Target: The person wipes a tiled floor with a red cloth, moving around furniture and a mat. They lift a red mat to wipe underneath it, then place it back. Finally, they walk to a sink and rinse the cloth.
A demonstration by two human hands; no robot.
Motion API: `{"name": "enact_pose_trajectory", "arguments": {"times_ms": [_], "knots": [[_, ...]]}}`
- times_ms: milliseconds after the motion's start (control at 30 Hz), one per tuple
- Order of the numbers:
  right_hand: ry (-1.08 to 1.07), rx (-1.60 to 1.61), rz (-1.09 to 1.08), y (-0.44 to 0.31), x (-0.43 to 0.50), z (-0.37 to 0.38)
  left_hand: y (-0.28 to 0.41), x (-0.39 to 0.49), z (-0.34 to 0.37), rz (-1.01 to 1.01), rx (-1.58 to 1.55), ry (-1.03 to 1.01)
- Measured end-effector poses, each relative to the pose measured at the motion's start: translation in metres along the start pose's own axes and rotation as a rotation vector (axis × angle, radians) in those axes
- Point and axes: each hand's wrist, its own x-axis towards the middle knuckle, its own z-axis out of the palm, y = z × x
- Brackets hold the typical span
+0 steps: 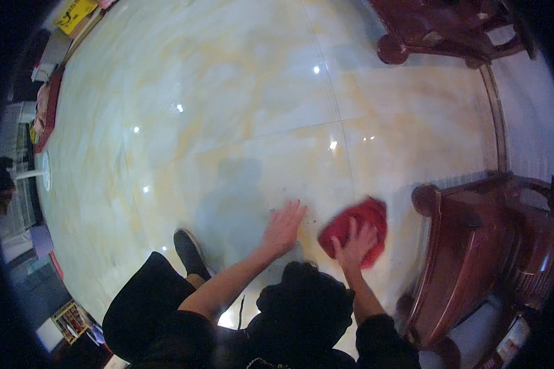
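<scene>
A crumpled red cloth point(374, 219) lies on the glossy tiled floor point(240, 101), slightly blurred. My right hand point(360, 240) is spread over it, fingers and thumb pressing on the fabric. To its left, my left hand point(285, 226) holds nothing; its fingers are stretched forward, low over the floor or touching it, which I cannot tell. Small dark specks point(310, 221) dot the tiles between that hand and the cloth. Below my hands are my dark clothing and a dark shoe point(189, 253) at the left.
A carved reddish-brown wooden chair point(461, 258) stands close on the right, and similar wooden furniture point(443, 27) is at the upper right. A wall point(531, 115) runs between them. Along the left edge are a round white stand base point(46, 171), a yellow package point(76, 14) and a small rack point(70, 322).
</scene>
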Motion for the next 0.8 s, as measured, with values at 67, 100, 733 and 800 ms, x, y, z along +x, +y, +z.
{"name": "enact_pose_trajectory", "arguments": {"times_ms": [67,100,733,800], "knots": [[-0.061,0.102,-0.297,-0.057,0.045,-0.002,-0.015,-0.016,-0.006,-0.004,0.057,0.051],[-0.088,0.162,-0.423,-0.092,0.065,0.001,-0.023,-0.024,-0.008,-0.009,0.135,0.082],[-0.384,0.295,-0.686,-0.098,0.066,-0.075,-0.103,-0.021,-0.06,0.379,0.353,-0.112],[-0.457,0.141,-0.68,-0.107,0.07,-0.092,-0.122,-0.017,-0.073,0.409,0.336,-0.098]]}}
